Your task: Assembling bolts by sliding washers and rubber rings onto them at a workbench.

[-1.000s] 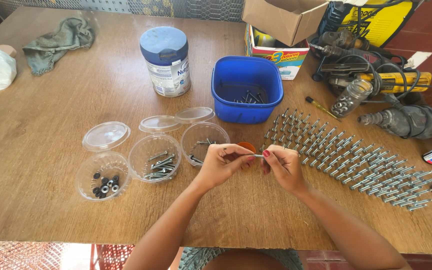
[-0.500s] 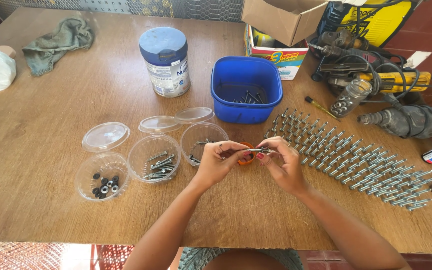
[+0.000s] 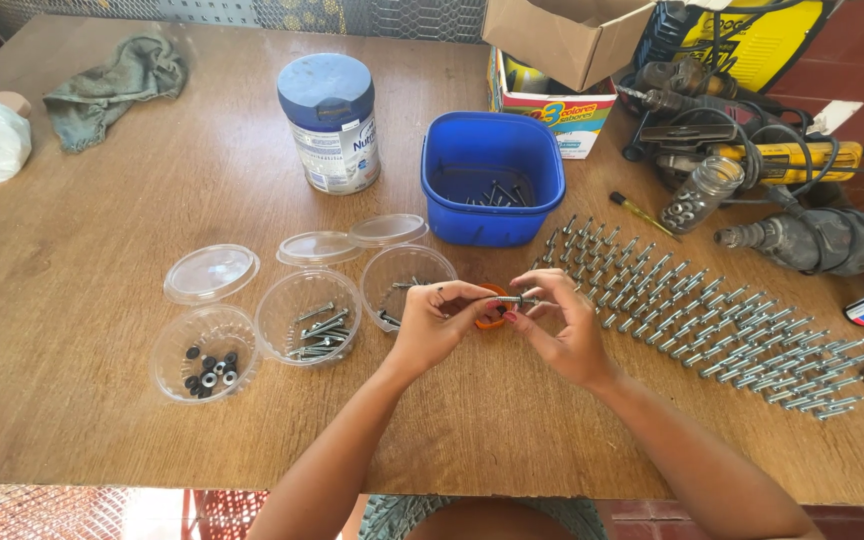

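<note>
My left hand [image 3: 439, 322] and my right hand [image 3: 559, 325] meet over the middle of the wooden table [image 3: 102, 430]. Between their fingertips they pinch a small metal bolt [image 3: 514, 300], held level. An orange ring [image 3: 492, 318] lies on the table under the hands, partly hidden. Just left of my left hand stand three clear round cups: one with a few bolts [image 3: 407, 280], one with several bolts [image 3: 309, 318], one with dark and silver washers [image 3: 204, 354]. To the right, several assembled bolts [image 3: 712, 325] lie in neat rows.
A blue tub [image 3: 493, 178] with a few screws stands behind the hands, a blue-lidded tin [image 3: 332, 122] left of it. Three clear lids [image 3: 211, 272] lie by the cups. Power tools [image 3: 752, 150], a small jar [image 3: 697, 195], cardboard boxes [image 3: 562, 40], a rag [image 3: 117, 85].
Both hands stay together over the same spot. The fingers have shifted along the bolt, and it sits slightly lower than a second ago.
</note>
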